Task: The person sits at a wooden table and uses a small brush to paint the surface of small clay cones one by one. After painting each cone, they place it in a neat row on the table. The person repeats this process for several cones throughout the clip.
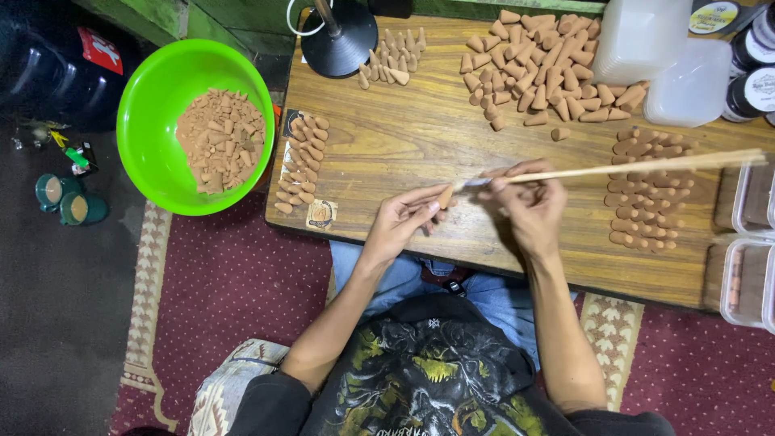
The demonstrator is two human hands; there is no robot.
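Note:
My left hand [404, 216] pinches a small tan cone [445, 196] by its sides above the low wooden table [404, 137]. My right hand [529, 206] grips a long thin wooden stick [638, 168] that stretches off to the right, its near tip pointing at the cone's base. Both hands hover over the front middle of the table. A big heap of like cones [541, 69] lies at the back, and neat rows of cones [646, 190] lie to the right of my right hand.
A green bowl [145, 105] of cones sits off the table's left end. More cones lie in a column [303, 165] and a small cluster [391, 58] beside a black lamp base [339, 44]. Clear plastic containers [670, 60], dark jars [755, 60] and trays [747, 282] stand at the right.

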